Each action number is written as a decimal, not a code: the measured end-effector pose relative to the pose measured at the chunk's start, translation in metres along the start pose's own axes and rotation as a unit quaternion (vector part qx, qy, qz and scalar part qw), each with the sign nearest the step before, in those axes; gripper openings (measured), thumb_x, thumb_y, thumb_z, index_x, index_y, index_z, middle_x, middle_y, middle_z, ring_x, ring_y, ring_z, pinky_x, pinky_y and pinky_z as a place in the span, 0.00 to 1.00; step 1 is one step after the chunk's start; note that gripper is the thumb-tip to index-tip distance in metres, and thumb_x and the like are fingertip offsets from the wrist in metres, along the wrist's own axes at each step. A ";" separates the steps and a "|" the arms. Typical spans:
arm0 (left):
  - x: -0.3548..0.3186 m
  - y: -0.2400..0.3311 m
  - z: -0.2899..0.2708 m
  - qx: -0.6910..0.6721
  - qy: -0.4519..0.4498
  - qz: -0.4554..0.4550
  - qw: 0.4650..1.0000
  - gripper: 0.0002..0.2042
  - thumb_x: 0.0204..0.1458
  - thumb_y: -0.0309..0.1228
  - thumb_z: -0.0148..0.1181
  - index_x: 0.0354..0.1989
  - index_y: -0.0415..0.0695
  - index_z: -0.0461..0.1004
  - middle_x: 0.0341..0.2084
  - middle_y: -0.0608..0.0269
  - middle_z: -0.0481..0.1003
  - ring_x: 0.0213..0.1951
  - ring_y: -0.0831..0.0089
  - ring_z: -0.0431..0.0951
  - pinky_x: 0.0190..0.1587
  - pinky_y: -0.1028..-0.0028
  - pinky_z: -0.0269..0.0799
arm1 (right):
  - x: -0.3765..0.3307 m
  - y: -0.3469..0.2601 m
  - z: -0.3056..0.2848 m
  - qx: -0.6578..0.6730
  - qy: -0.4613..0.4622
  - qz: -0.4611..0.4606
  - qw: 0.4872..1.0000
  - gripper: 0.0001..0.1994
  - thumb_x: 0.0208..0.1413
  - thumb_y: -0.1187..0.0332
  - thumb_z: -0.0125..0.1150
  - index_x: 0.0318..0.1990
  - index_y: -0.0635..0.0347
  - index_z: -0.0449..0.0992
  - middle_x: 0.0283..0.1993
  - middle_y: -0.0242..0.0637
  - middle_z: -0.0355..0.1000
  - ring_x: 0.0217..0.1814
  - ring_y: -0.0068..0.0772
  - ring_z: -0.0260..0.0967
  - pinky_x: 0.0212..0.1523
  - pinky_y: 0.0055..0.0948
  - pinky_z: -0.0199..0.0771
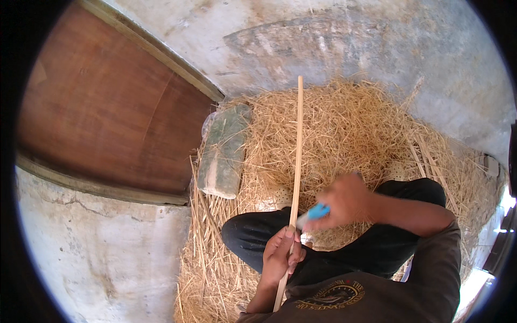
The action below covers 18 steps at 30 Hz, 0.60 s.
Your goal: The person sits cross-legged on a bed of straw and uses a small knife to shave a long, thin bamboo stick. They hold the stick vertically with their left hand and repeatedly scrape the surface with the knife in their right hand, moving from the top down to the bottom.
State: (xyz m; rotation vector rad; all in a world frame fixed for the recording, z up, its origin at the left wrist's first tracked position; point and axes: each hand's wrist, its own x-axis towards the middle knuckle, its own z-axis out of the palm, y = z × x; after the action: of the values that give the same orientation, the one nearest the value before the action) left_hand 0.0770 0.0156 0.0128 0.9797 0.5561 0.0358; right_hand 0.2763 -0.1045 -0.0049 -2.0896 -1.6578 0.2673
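Note:
A long, pale bamboo stick [299, 151] stands lengthwise before me, its lower end reaching back past my lap. My left hand [280, 254] is closed around its lower part, thumb on top. In my right hand [347, 202], smeared by motion, is a knife [318, 211] with a blue part showing beside the fingers. Its pale blade is blurred and lies close to the stick, just above my left hand; whether it touches cannot be made out.
Loose straw-like shavings [339, 124] are heaped beyond my crossed legs [253, 237]. A green, dusty block-like bundle [223, 153] lies at left, by a brown wooden door panel [118, 107]. Thin strips [425, 153] lie at right against a stained wall [431, 64].

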 end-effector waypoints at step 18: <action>-0.007 0.004 0.018 -0.040 -0.028 -0.016 0.999 0.13 0.67 0.37 0.36 0.35 0.42 0.63 0.09 0.71 0.55 0.08 0.83 0.49 0.18 0.81 0.51 | 0.016 0.017 0.002 -0.028 0.159 0.038 0.986 0.34 0.42 0.29 0.57 0.08 0.51 0.65 0.05 0.33 0.58 0.07 0.36 0.60 0.11 0.33 0.59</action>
State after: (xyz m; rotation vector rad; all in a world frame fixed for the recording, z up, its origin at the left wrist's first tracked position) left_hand 0.0801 0.0017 0.0263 0.8909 0.5153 0.0034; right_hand 0.2942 -0.0919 -0.0127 -2.1091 -1.4130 -0.0875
